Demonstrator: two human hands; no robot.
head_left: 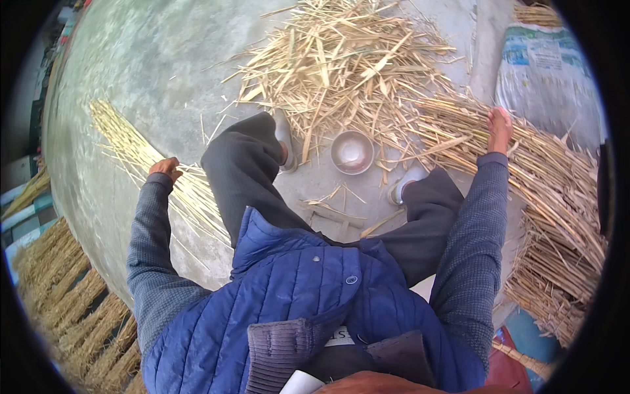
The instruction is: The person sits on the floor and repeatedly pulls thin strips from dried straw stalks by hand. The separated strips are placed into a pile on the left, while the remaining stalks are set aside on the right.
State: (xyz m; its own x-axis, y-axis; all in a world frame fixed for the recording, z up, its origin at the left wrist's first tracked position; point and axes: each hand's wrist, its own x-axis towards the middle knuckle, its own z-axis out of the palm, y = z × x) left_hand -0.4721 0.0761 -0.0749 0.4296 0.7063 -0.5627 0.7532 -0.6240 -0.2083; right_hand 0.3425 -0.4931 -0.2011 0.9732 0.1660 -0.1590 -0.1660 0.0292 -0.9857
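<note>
On my left, a slim bundle of pale, stripped stalks (128, 134) lies on the floor and runs toward my left knee. My left hand (166, 169) rests on this bundle with curled fingers closed over some of the stalks; their tips are partly hidden. To the right, a big heap of dry, leafy reed stalks (551, 174) stretches past my right arm. The fingers of my right hand (500, 128) are bent and closed at the heap's upper edge, on a reed stalk. Between my feet stands a round metal bowl (352, 152), with nothing visible inside.
A broad pile of loose husks and broken reed (341, 72) spreads over the concrete floor (164, 59) ahead. At the far right lies a plastic-wrapped package (548, 79). Several brown bundles (62, 295) lie at the lower left. A small wooden piece (335, 215) lies near my seat.
</note>
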